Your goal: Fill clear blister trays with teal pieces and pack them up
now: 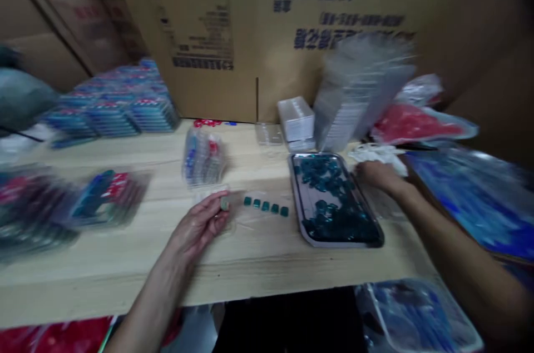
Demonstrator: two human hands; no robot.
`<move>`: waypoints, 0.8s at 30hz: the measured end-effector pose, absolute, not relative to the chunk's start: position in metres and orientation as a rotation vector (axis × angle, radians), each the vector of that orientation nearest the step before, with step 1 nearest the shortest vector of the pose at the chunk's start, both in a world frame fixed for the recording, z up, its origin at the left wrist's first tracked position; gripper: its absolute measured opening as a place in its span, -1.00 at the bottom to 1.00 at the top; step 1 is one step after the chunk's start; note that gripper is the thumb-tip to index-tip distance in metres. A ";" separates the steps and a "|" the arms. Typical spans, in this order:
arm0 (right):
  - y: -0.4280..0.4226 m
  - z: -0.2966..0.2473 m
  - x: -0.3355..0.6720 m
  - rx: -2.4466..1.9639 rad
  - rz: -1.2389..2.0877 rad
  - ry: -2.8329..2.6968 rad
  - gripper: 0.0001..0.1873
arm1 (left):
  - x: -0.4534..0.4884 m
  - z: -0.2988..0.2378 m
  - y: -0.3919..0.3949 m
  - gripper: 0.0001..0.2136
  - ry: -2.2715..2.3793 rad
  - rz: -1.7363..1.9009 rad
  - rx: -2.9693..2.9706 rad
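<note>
My left hand (204,221) pinches a small pale-green square piece (225,203) between thumb and fingers, just above the table. To its right, several dark-green square pieces (266,206) lie in a row on a clear plastic sheet or tray. A metal tray (367,242) holds many glossy dark-green pieces (331,217), spread thin at the far end and heaped at the near end. Past the tray's right side, my right hand (377,175) is curled against a crumpled white cloth or glove (386,154). Its fingertips are hidden, and whatever they grip cannot be made out.
Filled clear packs (203,158) stand beyond my left hand, with more packs (108,200) at left and blue stacks (119,100) behind. Clear plastic trays (350,92) are piled before a cardboard box (242,86). Red (421,122) and blue bags (479,197) lie right.
</note>
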State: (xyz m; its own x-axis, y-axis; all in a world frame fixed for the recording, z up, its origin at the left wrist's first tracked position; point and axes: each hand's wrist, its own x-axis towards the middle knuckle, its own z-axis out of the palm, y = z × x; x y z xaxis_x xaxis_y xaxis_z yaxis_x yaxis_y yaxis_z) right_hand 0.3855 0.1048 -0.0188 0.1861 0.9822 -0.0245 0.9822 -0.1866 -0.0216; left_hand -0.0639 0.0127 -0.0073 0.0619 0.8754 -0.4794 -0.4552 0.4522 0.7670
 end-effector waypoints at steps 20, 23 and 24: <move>0.128 -0.064 0.441 -2.229 -0.167 -2.026 -0.89 | -0.086 -0.018 0.010 -0.66 1.017 1.041 0.577; 0.098 -0.046 0.387 -1.927 -0.413 -2.055 -0.87 | -0.096 -0.017 0.007 -0.67 1.251 1.028 0.907; 0.086 -0.041 0.361 -1.830 -0.361 -2.093 -0.80 | -0.099 -0.018 0.007 -0.68 1.343 1.004 1.054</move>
State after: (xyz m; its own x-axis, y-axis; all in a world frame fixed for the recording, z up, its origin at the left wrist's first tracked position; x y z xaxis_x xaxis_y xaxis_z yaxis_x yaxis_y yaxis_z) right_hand 0.3608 0.0864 -0.0415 -0.1150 0.9045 0.4108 0.9898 0.1394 -0.0298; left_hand -0.0994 0.0066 -0.0180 -0.0023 0.9696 -0.2448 0.0401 0.2447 0.9688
